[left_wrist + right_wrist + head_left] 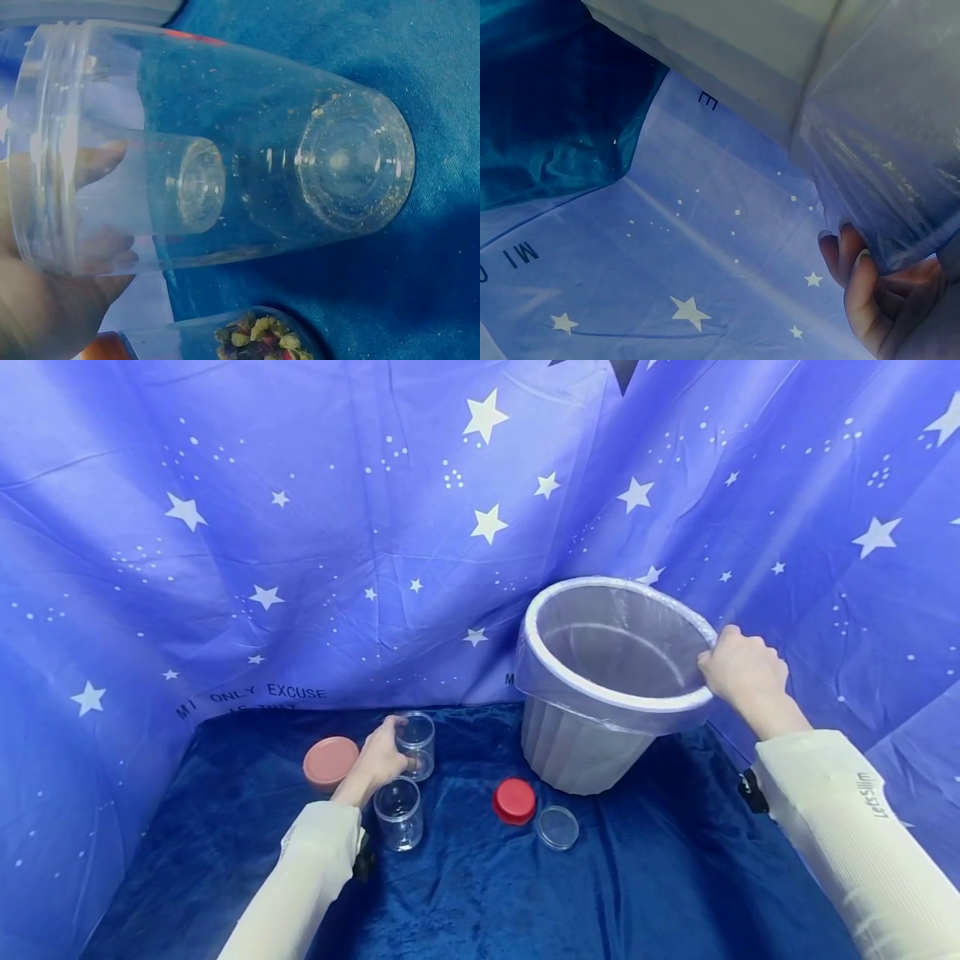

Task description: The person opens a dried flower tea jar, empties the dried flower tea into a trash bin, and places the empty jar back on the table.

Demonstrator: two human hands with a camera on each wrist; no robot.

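My left hand (382, 753) grips a clear plastic jar (422, 737) at the back of the table, fingers and thumb around its side. Closer to me stands a second clear jar (406, 835) without a lid, just in front of that hand. In the left wrist view this nearer jar (262, 165) fills the picture, and the hand (45, 292) shows partly through its wall. On the right, my right hand (748, 672) holds the rim of a pale, ribbed trash bin (573, 747) lined with a clear plastic bag (900, 142). The bin leans in the head view.
A red lid (514, 800) and a clear round lid (558, 828) lie before the bin. Left of my left hand is a jar with a pink lid (331, 762); dried flower buds (262, 336) show inside it. Starry blue curtain (337, 527) surrounds the dark blue cloth (480, 902).
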